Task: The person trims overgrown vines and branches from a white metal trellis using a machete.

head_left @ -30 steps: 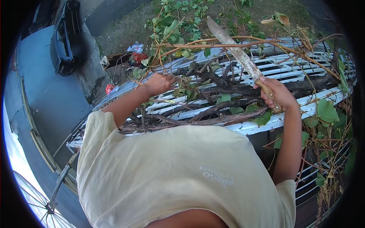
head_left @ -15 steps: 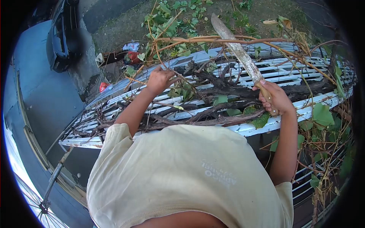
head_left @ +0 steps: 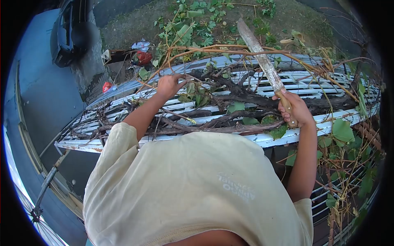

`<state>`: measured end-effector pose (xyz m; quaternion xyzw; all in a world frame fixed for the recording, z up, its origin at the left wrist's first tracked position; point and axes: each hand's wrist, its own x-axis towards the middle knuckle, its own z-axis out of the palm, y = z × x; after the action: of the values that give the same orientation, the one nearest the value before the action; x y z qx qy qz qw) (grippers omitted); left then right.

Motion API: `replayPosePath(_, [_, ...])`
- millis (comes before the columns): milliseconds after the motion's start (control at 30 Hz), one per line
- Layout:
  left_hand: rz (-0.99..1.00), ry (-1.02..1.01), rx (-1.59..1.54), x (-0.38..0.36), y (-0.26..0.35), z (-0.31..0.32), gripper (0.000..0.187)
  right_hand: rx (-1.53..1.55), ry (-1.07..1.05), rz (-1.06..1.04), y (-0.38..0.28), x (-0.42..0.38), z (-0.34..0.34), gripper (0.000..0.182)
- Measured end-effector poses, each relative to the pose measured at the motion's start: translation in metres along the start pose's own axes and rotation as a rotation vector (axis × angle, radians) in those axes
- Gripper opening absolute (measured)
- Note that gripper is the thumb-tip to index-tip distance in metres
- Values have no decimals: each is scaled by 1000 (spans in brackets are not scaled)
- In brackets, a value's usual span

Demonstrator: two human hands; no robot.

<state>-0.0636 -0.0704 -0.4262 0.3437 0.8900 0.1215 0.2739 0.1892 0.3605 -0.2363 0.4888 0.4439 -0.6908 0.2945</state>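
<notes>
Over the last second our left hand had shifted only slightly, thumb and forefinger narrowed beside a thin stem; we couldn't tell whether they gripped it. Our right hand clasped the machete by its smooth wooden handle, the mottled blade pointing past the far edge of the slatted frame; we judged it idle meanwhile. Gnarled, dark vines sprawled between the frame's edges.

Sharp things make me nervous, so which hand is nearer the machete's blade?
Right. The right hand grips the wooden handle just below the blade; the left hand is apart from it, well off to the left.
</notes>
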Motion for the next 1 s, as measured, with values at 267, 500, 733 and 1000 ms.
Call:
replayPosePath(267, [-9, -3, 53, -3, -2, 14, 34, -19, 4, 6, 5, 3, -4, 52])
replayPosePath(500, [-151, -24, -18, 6, -12, 21, 40, 3, -21, 1, 5, 4, -5, 50])
replayPosePath(733, [-190, -72, -50, 1, -21, 41, 36, 23, -7, 47, 0, 4, -2, 51])
replayPosePath(1000, [353, -67, 165, -15, -16, -24, 37, 9, -25, 85, -2, 8, -4, 52])
